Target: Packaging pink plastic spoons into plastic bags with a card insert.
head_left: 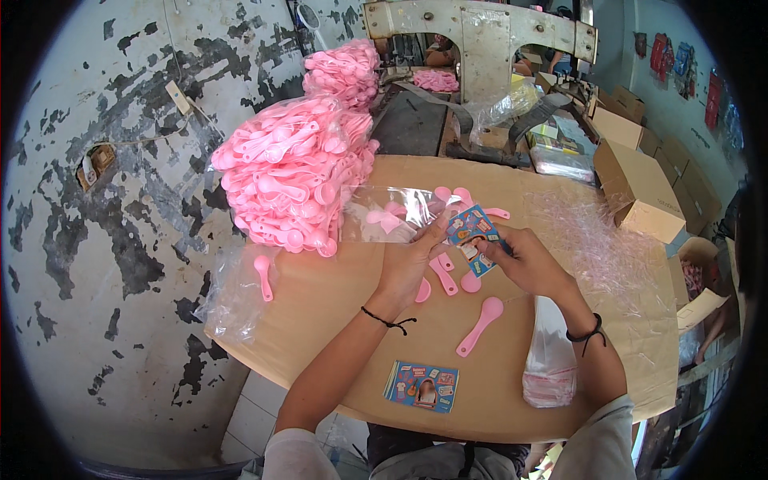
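My left hand (412,254) is closed on a clear plastic bag (364,220), which stretches out to its left over the table. Between my hands is a blue printed card (466,224), pinched by the thumb and fingers of my right hand (524,260). The card's near corner touches or nearly touches my left fingertips. Several pink scoop spoons (446,280) lie under and around both hands, some partly hidden. One pink spoon (482,324) lies nearer to me, and another (263,278) lies far to the left.
A tall heap of pink spoons (280,176) in clear plastic stands at the back left. Blue cards (422,386) are stacked near the front edge, with flat clear bags (550,360) under my right forearm. Plastic strands (600,248) and cardboard boxes (640,188) are at right; a metal machine (484,56) stands behind.
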{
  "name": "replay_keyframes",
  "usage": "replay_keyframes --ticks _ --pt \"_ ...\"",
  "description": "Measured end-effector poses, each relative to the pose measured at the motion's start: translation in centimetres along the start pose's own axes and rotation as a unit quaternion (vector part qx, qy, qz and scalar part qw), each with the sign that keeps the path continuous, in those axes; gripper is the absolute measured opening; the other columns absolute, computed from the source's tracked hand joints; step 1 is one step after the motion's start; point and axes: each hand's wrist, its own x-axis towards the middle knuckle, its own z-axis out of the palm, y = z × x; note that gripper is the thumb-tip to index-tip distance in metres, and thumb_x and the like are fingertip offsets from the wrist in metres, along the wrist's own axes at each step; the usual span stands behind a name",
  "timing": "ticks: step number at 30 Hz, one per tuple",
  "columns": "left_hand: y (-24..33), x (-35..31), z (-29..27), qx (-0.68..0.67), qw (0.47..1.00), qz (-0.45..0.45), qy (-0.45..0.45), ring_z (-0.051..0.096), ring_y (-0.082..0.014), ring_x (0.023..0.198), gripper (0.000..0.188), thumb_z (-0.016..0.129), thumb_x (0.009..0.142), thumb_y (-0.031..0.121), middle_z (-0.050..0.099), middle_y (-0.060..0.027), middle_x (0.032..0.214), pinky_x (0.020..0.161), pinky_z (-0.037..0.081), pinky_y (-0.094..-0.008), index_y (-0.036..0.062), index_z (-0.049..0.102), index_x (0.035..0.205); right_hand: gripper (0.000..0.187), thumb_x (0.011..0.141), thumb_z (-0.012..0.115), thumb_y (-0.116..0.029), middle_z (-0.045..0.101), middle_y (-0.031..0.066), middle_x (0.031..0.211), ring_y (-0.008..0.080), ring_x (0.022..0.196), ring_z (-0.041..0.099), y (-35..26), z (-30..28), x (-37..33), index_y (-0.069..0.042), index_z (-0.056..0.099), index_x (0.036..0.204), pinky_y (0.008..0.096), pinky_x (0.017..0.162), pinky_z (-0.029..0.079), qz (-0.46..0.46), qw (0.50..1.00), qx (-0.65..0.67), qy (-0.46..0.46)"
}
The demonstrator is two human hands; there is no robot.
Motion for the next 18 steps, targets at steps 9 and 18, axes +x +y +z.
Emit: replay_keyframes --ticks 9,18 --pt "-0.2 -0.5 0.5 0.107 0.99 -0.068 -0.064 0.064 -0.0139 0.098 0.028 0.061 0.095 0.015 0.065 -0.0064 0.111 0.086 0.054 -0.031 -0.0008 0.059 0.117 0.026 0.095 0.058 -0.018 0.062 0.0098 0.077 0.0158 0.067 0.054 -0.1 -1.1 -0.4 -0.003 0.061 0.116 0.0315 0.067 0.047 0.013 0.994 0.037 -0.099" --pt "-1.5 -1.7 2.5 -0.056 0.997 -0.047 -0.033 0.062 -0.0077 0.082 0.018 0.063 0.094 0.025 0.066 0.0017 0.093 0.07 0.05 -0.0244 0.0097 0.066 0.104 0.025 0.094 0.062 -0.021 0.065 -0.0004 0.082 0.0047 0.075 0.051 0.8 1.6 -0.4 0.0 0.069 0.106 0.025 0.066 0.046 0.034 0.985 0.162 0.038"
